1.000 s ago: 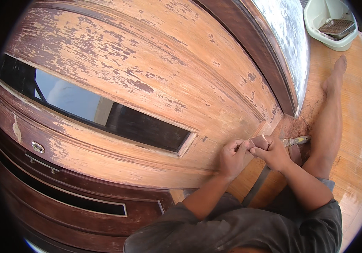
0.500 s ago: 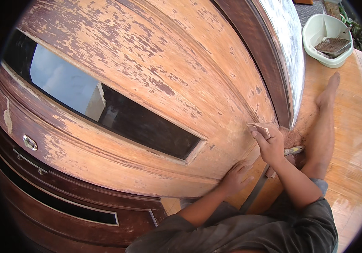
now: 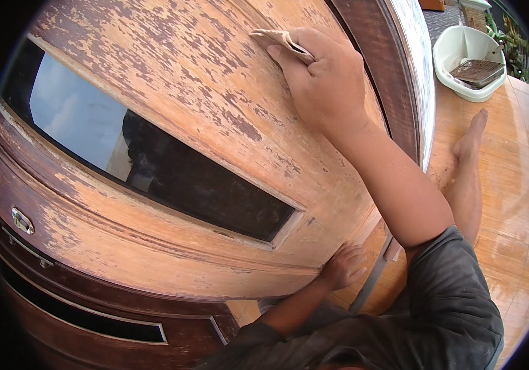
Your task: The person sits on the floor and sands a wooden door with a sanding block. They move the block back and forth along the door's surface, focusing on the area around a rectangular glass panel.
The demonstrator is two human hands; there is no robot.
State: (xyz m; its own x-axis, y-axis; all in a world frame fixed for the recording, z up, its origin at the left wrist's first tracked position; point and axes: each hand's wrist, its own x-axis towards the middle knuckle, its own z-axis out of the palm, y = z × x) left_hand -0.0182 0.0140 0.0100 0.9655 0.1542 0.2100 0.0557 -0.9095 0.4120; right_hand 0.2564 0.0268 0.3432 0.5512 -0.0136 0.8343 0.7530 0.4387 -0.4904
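Note:
A wooden door (image 3: 264,166) with its dark finish partly worn away to pale bare wood fills much of the view. My right hand (image 3: 325,77) is closed on a folded piece of sandpaper (image 3: 283,44), pinched between thumb and fingers, up at the door's panel near a long moulding groove. Lower down, my left hand (image 3: 343,266) rests against the door's bottom edge, its fingers extended and thumb apart, with nothing in it. A narrow dark glass pane (image 3: 202,197) set in the door reflects sky.
A dark brown frame (image 3: 394,80) borders the door on the right. Beyond my outstretched leg (image 3: 467,166), a pale plastic basin (image 3: 462,46) holds a brown tray-like object (image 3: 477,72) on the tiled floor (image 3: 505,203). Another dark door leaf (image 3: 91,296) with a handle lies lower left.
My right hand has gone from the lower right corner of the door far up along the panel, still with the sandpaper. My left hand has stayed near the bottom edge.

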